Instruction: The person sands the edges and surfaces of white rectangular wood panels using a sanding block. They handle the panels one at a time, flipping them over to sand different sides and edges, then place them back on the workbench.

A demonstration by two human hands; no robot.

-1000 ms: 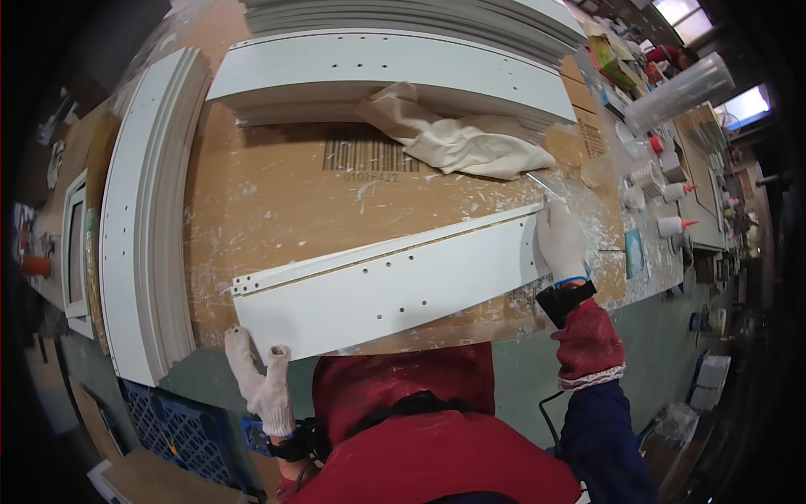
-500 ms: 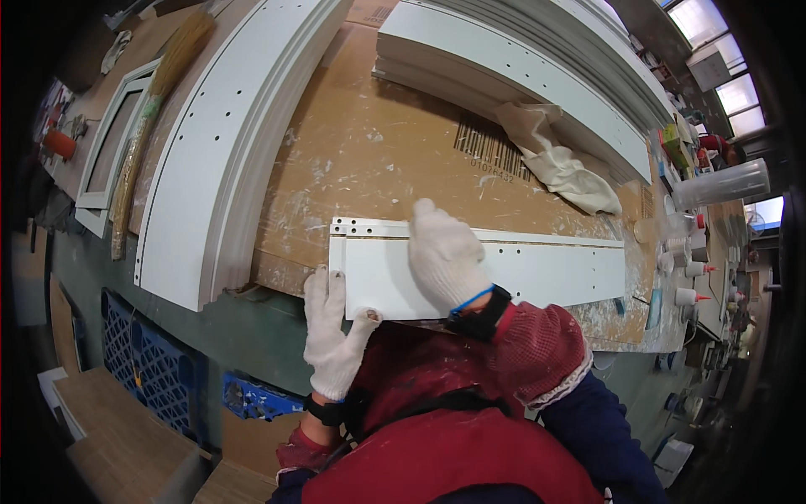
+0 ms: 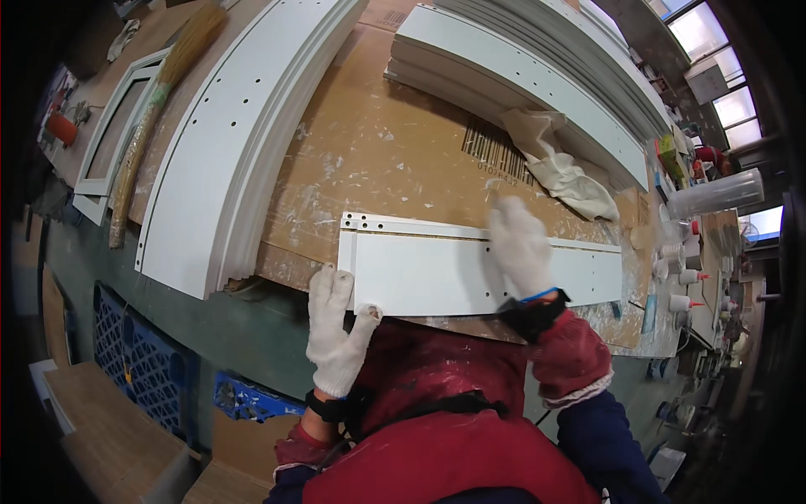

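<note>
A long white panel [image 3: 428, 273] lies on the cardboard, with dark holes at both ends and a narrow groove along its far side. My left hand [image 3: 336, 332], in a white knit glove, braces the panel's near left corner. Its fingers stretch along the left end and the thumb presses at the front edge, spread apart. Over the right half of the panel is my gloved right hand [image 3: 522, 248], curled closed at the groove and blurred by motion. Anything inside that fist is hidden.
Stacked white panels stand at left [image 3: 210, 151] and at the back [image 3: 520, 71]. A crumpled pale cloth [image 3: 571, 185] lies by the back stack. Glue bottles [image 3: 684, 302] line the right edge. A brush [image 3: 138, 160] leans at far left; blue crates [image 3: 147, 361] sit below.
My right hand has slid to the right along the panel's groove. My left hand keeps its place at the corner. The whole view has shifted slightly.
</note>
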